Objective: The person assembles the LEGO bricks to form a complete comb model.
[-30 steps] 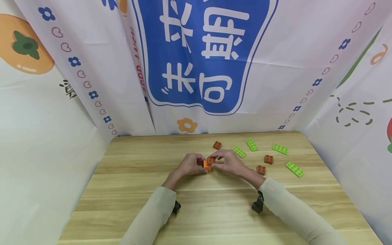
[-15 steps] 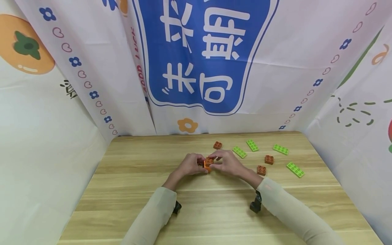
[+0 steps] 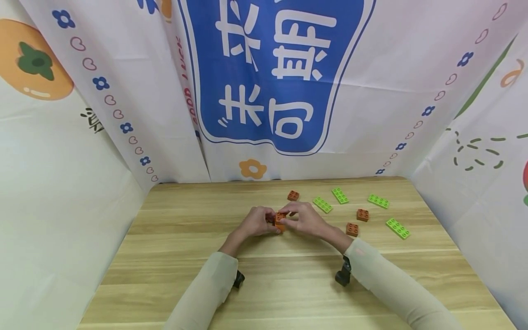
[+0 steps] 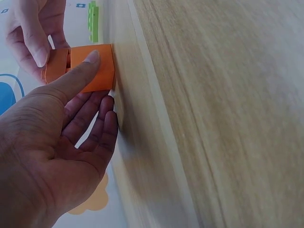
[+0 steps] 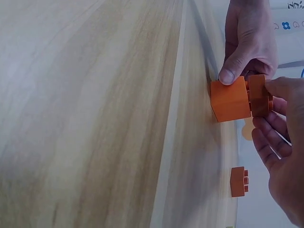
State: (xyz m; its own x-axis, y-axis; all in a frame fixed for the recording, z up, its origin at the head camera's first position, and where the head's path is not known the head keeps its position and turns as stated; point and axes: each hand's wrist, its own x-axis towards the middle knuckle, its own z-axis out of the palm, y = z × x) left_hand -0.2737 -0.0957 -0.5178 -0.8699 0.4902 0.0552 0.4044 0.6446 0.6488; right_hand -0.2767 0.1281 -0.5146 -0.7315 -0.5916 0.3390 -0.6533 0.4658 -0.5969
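Observation:
In the head view both hands meet at the middle of the table. My left hand [image 3: 256,221] holds a bright orange toy building block [image 5: 230,102] low at the tabletop, its thumb along one side. The fingers and thumb of my right hand [image 3: 307,219] pinch a smaller brown-orange studded brick [image 5: 259,97]. This brick sits over the top of the orange block, lined up with it. In the right wrist view a narrow gap with studs shows between the two. Part of the orange block is hidden behind the left hand's fingers.
Another brown brick [image 3: 293,195] lies beyond the hands. To the right lie two more, a brown brick [image 3: 362,215] and a nearer brown brick [image 3: 352,229]. Several lime green studded bricks, such as this green brick [image 3: 398,228], are spread there. Printed cloth [image 3: 350,160] hangs behind the table [image 3: 185,284].
My right hand has moved slightly left with the brown brick. The brick has shifted from overlapping the orange block's right side to lying squarely over it. The left hand has stayed in place.

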